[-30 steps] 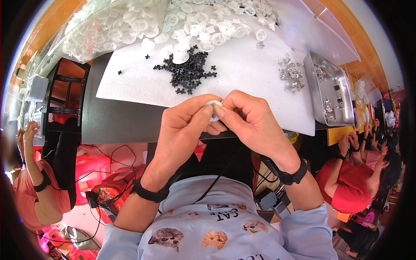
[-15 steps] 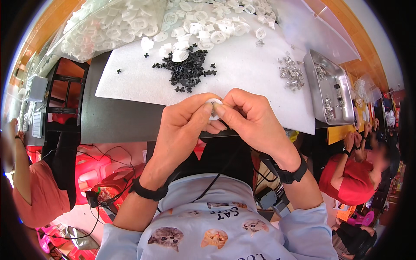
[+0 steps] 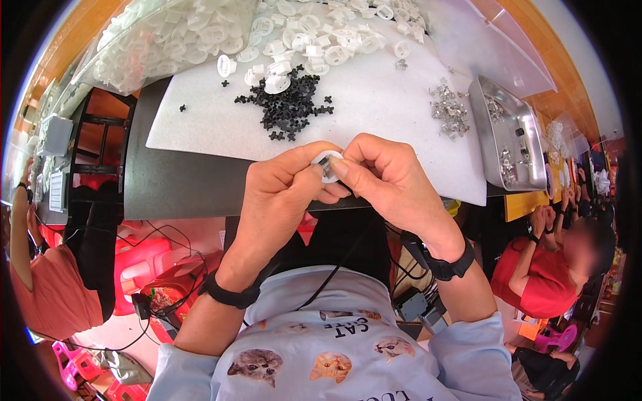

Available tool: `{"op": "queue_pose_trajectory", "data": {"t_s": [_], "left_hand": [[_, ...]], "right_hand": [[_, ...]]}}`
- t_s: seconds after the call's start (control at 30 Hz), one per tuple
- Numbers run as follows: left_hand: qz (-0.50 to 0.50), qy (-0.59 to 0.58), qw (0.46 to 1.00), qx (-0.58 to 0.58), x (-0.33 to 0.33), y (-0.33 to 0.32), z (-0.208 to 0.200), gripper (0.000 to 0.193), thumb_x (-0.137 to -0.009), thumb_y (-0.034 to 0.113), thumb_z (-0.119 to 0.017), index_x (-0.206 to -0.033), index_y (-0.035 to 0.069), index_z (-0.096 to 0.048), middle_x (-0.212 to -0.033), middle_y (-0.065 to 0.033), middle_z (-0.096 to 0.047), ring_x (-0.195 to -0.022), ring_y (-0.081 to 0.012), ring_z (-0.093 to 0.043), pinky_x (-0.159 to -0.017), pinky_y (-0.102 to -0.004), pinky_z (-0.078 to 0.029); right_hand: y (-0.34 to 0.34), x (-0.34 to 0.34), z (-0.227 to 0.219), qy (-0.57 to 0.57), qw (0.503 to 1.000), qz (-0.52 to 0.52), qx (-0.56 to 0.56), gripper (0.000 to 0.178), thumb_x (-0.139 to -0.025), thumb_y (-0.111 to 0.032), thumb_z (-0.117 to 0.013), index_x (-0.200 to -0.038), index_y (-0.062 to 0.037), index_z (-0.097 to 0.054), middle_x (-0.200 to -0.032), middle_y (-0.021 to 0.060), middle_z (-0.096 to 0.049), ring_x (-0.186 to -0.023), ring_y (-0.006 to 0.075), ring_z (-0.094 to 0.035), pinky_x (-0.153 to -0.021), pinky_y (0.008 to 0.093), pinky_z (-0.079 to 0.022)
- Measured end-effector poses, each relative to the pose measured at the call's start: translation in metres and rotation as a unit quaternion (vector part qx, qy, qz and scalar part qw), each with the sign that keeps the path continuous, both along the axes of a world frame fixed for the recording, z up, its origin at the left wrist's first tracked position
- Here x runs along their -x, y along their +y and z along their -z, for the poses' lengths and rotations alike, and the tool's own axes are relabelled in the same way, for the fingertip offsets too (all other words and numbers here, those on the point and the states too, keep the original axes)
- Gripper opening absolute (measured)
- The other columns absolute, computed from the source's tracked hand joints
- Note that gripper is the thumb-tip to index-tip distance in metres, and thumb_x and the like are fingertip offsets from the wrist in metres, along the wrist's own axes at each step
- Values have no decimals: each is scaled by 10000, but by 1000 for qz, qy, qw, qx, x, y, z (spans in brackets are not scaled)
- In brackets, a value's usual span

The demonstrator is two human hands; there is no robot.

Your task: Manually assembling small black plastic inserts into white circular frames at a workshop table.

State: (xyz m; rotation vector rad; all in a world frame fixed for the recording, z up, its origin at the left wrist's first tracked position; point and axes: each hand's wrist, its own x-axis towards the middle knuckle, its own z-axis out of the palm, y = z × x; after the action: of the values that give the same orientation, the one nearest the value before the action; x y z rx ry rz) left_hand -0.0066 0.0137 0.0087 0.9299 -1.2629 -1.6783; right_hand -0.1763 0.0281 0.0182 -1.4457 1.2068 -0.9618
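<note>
Between my two hands, just over the near edge of the table, is a round white plastic part (image 3: pixel 327 160) with a dark piece and a metallic bit at its middle. My left hand (image 3: pixel 281 190) pinches its left side between thumb and fingers. From the other side, my right hand (image 3: pixel 384 174) grips it, the thumb pressing on its face. Beyond my hands lies a pile of small black cross-shaped pieces (image 3: pixel 291 107) on a white foam sheet (image 3: pixel 374 110). Small shiny metal clips (image 3: pixel 449 110) lie in a heap to the right.
A metal tray (image 3: pixel 491 157) holding more clips stands at the right. Many white plastic parts (image 3: pixel 321 43) are spread at the back, beside a full clear bag (image 3: pixel 174 47). Co-workers sit at both sides, one in a red shirt (image 3: pixel 545 281). Red stools (image 3: pixel 140 267) stand below.
The white part has tilted in my fingers, so its face and the dark piece show more. My hands have hardly shifted. At the left, the co-worker's arms have moved.
</note>
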Motion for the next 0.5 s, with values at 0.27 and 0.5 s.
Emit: {"op": "queue_pose_trajectory", "data": {"t_s": [0.27,0.5], "left_hand": [[-5,-28,1000,-4,2,-1,-3,244,-908,46,-486,-1067,-39,-650,-854,-69,-669,-742,-103,-637,-669,-231,-534],[12,-7,1000,7,1,-2,3,203,-949,84,-490,-1047,-37,-620,-846,-63,-659,-719,-94,-628,-654,-227,-528]], "right_hand": [[0,1,-3,-17,999,-4,-29,218,-919,-120,-573,-742,-4,-521,-611,-53,-445,-574,26,-362,-474,215,-318],[2,-2,-5,-10,1000,1,-20,198,-926,-110,-556,-759,-6,-532,-618,-44,-481,-584,27,-390,-492,210,-351]]}}
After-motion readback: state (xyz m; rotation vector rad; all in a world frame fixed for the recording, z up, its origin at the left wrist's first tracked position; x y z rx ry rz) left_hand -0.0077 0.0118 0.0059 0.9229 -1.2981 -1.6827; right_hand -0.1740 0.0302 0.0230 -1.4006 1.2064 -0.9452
